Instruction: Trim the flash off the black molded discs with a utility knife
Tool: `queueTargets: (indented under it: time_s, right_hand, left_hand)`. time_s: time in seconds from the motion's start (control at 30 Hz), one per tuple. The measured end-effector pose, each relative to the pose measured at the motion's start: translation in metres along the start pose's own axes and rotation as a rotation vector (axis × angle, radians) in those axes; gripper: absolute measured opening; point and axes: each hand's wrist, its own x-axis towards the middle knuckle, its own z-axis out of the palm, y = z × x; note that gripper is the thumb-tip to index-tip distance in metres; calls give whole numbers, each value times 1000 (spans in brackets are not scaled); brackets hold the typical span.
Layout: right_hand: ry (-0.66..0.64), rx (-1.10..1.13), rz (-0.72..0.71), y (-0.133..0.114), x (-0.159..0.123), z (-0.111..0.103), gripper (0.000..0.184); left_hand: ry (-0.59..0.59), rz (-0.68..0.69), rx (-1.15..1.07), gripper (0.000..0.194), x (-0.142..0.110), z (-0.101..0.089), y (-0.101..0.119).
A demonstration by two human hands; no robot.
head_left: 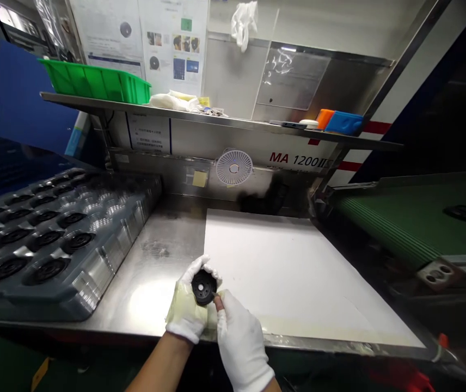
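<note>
Above table edge, left hand cupped around disc, right hand beside it, pinch unclear.

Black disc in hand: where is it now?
At the head view's lower centre, the black disc sits in the left hand, right hand at its lower-right rim.
</note>
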Motion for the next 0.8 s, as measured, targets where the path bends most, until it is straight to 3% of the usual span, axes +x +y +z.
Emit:
queueTargets:
  time_s: [0.1, 0.23, 0.43, 0.6, 0.8]
  right_hand:
    - [7, -42, -23, -6, -6, 5, 28]
    - [-14, -10, -108, -8, -11, 6, 27]
    - [-16, 58, -120, 14, -1, -9, 27]
    - [45, 47, -84, 27, 5, -15, 23]
    - [69, 44, -94, 18, 2, -16, 26]
  left_hand:
    - [59, 67, -72, 9, 0, -2, -6]
    - [47, 253, -67, 18, -8, -4, -6]
    - [-68, 32, 34, 33, -21, 2, -5]
    - [-18, 84, 30, 13, -9, 15, -22]
    - [8, 232, 47, 16, 1, 26, -34]
